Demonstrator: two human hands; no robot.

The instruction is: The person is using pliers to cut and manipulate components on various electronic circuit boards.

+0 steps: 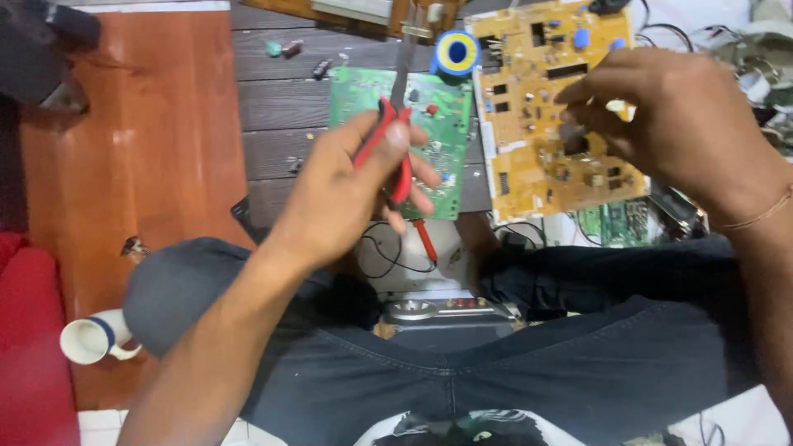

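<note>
Two circuit boards side by side on dark planks — green board (pixel 429 140) under left hand (pixel 347 194), yellow board (pixel 553 107) under right hand (pixel 669 124). Left fingers (pixel 396 136) wrapped round red-handled pliers (pixel 392 157), tips pointing away. Right fingers (pixel 591 116) pinched narrow on something too small to tell. Blue-yellow tape roll (pixel 457 54) just beyond — white mug (pixel 92 339) well apart, lower left. Black wires (pixel 388 256) below green board.

left hand (pixel 355 194) gripping red-handled pliers (pixel 395 140), circuit boards (pixel 553 107)

Pliers (pixel 395 136) in left hand (pixel 351 194) over one circuit board (pixel 442 124), second board (pixel 537 124) right of it
</note>
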